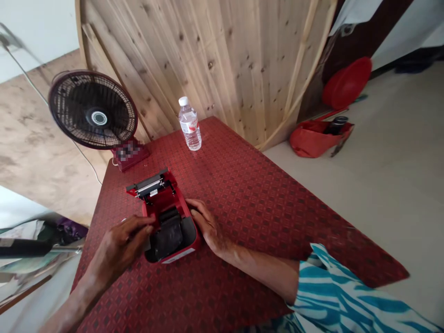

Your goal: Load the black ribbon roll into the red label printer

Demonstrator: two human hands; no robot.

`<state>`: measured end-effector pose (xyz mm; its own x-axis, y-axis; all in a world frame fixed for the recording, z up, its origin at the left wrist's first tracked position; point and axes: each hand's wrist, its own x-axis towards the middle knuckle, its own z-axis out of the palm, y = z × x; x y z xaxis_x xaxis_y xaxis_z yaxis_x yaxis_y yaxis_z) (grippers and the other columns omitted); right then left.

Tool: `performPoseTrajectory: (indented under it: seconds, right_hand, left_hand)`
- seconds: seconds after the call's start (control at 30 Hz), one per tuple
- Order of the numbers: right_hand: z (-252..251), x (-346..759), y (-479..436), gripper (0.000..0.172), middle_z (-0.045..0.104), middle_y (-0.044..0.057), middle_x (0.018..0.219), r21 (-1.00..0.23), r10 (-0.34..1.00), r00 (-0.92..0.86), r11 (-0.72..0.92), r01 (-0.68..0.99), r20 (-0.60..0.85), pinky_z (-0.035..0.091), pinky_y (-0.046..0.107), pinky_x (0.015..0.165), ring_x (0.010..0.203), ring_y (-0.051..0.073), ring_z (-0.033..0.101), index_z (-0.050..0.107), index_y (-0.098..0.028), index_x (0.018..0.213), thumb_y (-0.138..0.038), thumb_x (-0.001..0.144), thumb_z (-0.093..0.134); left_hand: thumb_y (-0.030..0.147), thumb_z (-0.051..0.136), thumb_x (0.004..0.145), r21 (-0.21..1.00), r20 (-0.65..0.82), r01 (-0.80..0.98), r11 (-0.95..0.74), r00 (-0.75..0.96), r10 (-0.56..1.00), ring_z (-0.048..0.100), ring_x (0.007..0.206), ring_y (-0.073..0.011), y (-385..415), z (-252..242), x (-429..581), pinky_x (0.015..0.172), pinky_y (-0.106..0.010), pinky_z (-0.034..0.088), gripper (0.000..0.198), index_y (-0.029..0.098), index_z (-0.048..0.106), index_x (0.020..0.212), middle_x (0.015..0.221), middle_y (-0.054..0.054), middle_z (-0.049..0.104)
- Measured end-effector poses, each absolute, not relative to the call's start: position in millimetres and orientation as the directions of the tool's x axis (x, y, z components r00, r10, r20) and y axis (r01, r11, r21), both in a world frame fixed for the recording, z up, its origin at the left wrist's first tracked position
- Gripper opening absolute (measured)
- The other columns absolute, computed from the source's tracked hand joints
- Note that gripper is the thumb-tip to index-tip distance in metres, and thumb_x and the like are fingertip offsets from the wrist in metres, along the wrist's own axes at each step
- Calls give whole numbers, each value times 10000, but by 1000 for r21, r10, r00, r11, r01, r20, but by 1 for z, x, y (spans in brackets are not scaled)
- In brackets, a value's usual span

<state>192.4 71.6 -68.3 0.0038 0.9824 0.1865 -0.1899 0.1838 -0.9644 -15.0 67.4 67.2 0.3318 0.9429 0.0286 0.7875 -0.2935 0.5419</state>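
Note:
A small red printer-like box (165,217) lies on the red patterned table (249,194) with its lid (149,185) flipped open toward the far side. Its dark inner well (169,236) shows. My left hand (120,245) rests on the box's left rim, fingers curled over the edge and touching it. My right hand (206,224) lies flat against the box's right side, fingers together along its wall.
A black table fan (93,110) on a red base stands at the table's far left corner. A clear water bottle (189,124) stands at the far edge. A round wooden board (215,60) leans behind. A red bag (317,136) and red basin (347,82) sit on the floor right.

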Motion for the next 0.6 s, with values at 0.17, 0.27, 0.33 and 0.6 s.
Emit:
performPoseTrajectory:
  seconds: [0.17, 0.27, 0.33, 0.6]
  right_hand:
    - [-68, 192, 73, 302, 579, 54, 1254, -961, 978, 7, 207, -185, 209, 361, 423, 1120, 1232, 198, 515, 599, -293, 1185, -371, 940, 439]
    - [-68, 192, 74, 298, 580, 54, 1249, -957, 973, 6, 229, -179, 232, 367, 427, 1116, 1224, 198, 518, 595, -301, 1187, -363, 943, 436]
    - [-69, 191, 74, 302, 576, 57, 1249, -954, 970, 10, 241, -178, 243, 365, 428, 1118, 1226, 199, 518, 592, -301, 1192, -361, 944, 429]
    - [-70, 191, 73, 305, 579, 51, 1247, -956, 972, 11, 231, -180, 233, 364, 428, 1118, 1225, 199, 518, 595, -305, 1190, -389, 950, 428]
  left_hand:
    - [220, 434, 900, 191, -130, 822, -536, 563, 816, 673, 984, -274, 112, 65, 27, 900, -392, 471, 324, 193, 725, 1040, 1055, -123, 740]
    - [164, 406, 892, 37, -317, 836, -548, 530, 787, 698, 870, -284, 130, 59, 38, 779, -372, 490, 343, 184, 731, 1002, 949, -146, 753]
    - [176, 398, 902, 67, -381, 827, -558, 538, 752, 700, 877, -282, 135, 58, 38, 772, -362, 489, 353, 198, 720, 1045, 966, -139, 753]
    - [232, 578, 790, 249, -288, 785, -568, 619, 730, 656, 937, -258, 128, 68, 29, 840, -349, 486, 318, 238, 716, 1076, 1052, -81, 725]
